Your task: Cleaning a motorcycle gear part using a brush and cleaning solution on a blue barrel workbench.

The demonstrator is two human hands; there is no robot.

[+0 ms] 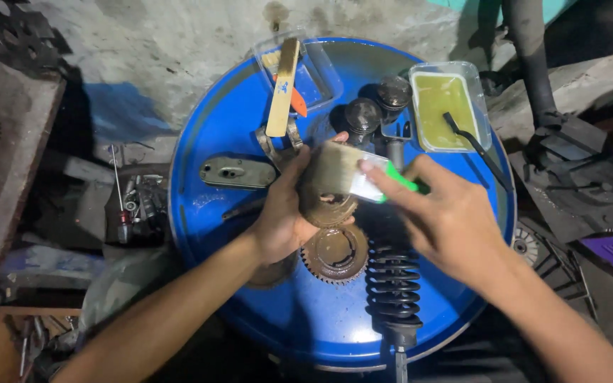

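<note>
Overhead view of a blue drum top (235,113) serving as bench. The left hand (282,213) has its grip clamped on a brown, grimy gear (329,210), held just above the drum near its centre. The right hand (448,216) has its grip closed around a green-handled paintbrush (352,172), whose bristles lie against the gear's upper face. The held gear looks partly brushed at most; its surface remains dark. A second gear (335,253) lies flat below it, beside a black coil spring (393,284). Two pistons (377,106) and a tray of yellowish liquid (448,106) with a dark brush in it stand beyond. The held gear's teeth are largely hidden by brush and fingers; the spring's lower end is cut off.
</note>
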